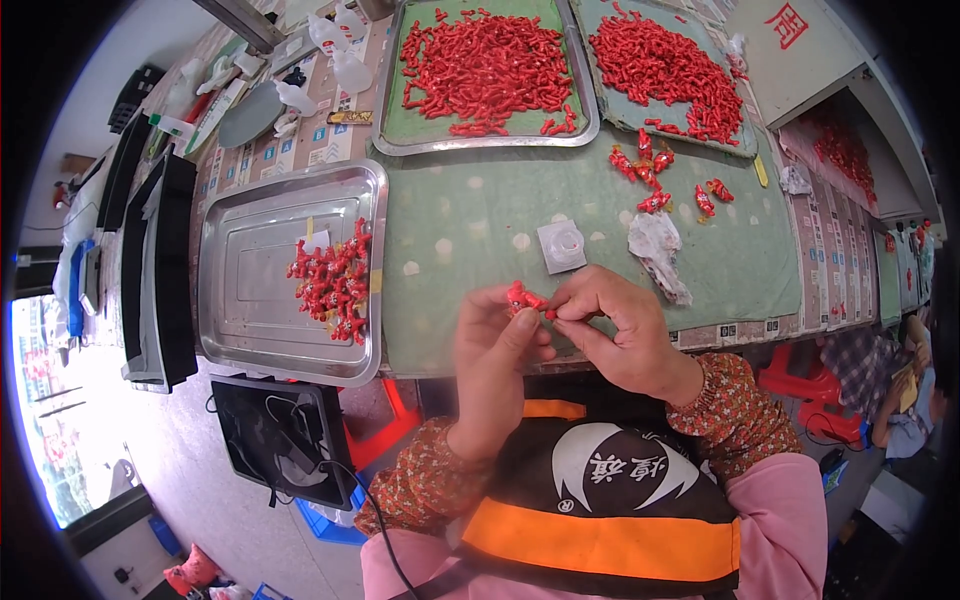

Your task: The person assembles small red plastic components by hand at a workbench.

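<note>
Apron [600, 535], near side of green cloth [470, 260]: white characters [635, 467], curved white logo [580, 458]. Pale panel [755, 65], beyond cloth's far right: one red character [787, 25]. Table cover [340, 145], left of cloth: print too small.

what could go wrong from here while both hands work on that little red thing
The tiny red bit pinched in the right hand could slip and perhaps roll off the nearby table edge. The right hand might also bump the round whitish object on the white square just beyond it.

Left hand [497, 345] has a little red figure [521, 297] pinched, right hand [620, 325] has got this tiny red bit [550, 314] right by it.
</note>
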The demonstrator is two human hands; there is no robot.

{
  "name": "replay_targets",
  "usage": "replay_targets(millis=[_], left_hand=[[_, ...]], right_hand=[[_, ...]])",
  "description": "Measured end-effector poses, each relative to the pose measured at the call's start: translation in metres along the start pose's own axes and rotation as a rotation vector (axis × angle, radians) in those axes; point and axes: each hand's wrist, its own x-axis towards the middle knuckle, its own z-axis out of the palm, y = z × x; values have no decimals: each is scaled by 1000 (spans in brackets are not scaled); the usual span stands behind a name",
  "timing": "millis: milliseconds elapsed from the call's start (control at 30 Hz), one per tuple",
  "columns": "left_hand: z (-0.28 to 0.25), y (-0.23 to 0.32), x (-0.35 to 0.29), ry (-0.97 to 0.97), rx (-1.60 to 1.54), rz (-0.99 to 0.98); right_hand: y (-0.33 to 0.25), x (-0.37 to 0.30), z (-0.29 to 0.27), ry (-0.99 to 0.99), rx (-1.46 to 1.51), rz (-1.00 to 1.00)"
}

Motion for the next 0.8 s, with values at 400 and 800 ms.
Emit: replay_targets(millis=[400,800], left_hand=[[1,-4,3,-9,17,66],[-3,3,1,-24,176,217]], right_hand=[[-3,3,6,42,-257,-169],[-20,16,1,-10,-255,-201]])
